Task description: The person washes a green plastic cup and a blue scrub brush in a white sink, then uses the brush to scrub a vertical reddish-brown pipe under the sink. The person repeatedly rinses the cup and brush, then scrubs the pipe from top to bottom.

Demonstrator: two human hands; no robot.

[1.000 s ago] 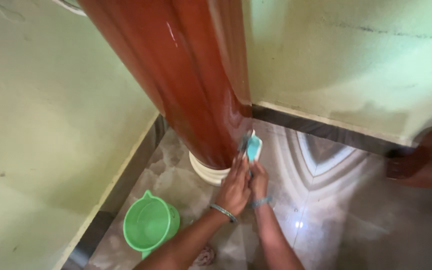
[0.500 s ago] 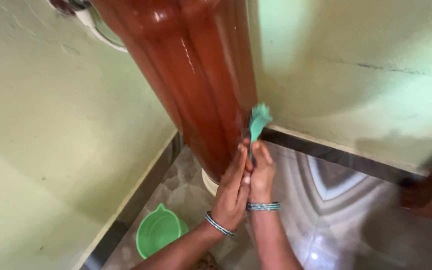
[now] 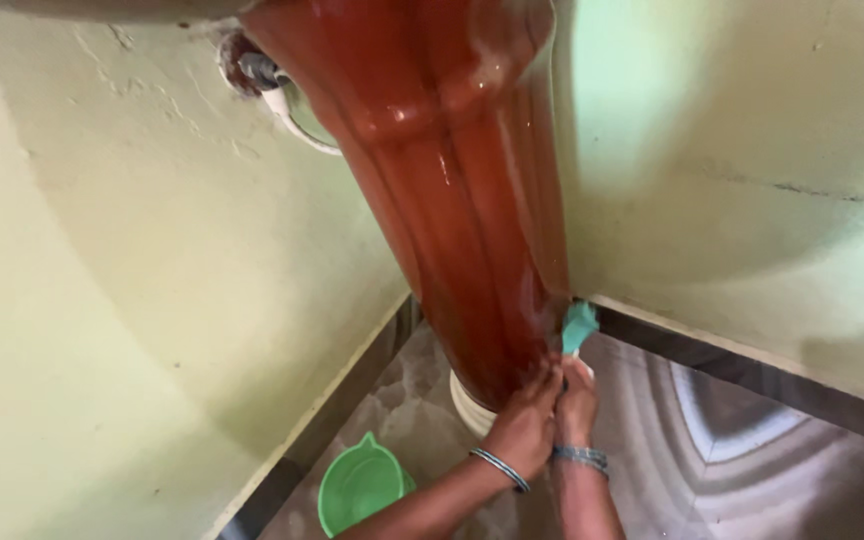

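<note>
Since the earlier frames both hands have risen along the red-brown pedestal (image 3: pixel 472 230), the view tilting up to show a wall pipe fitting (image 3: pixel 262 75). Right hand (image 3: pixel 577 400) is closed on a teal scrubber (image 3: pixel 579 327) pressed to the pedestal's right edge; left hand (image 3: pixel 527 425) lies flat, fingers extended, gripping nothing. Pedestal surface looks wet and glossy, lower part apparently covered, upper part outstanding; green bucket (image 3: pixel 362 485) on the floor (image 3: pixel 752 470) by the wall shows no visible contents.

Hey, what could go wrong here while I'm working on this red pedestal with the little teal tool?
1. Both hands crowd together low on the glossy pedestal; the surface looks slick, so the teal tool could slip.
2. The green bucket sits close beside the forearms and might get knocked over.
3. The floor looks shiny, possibly wet, so footing may be poor.
</note>
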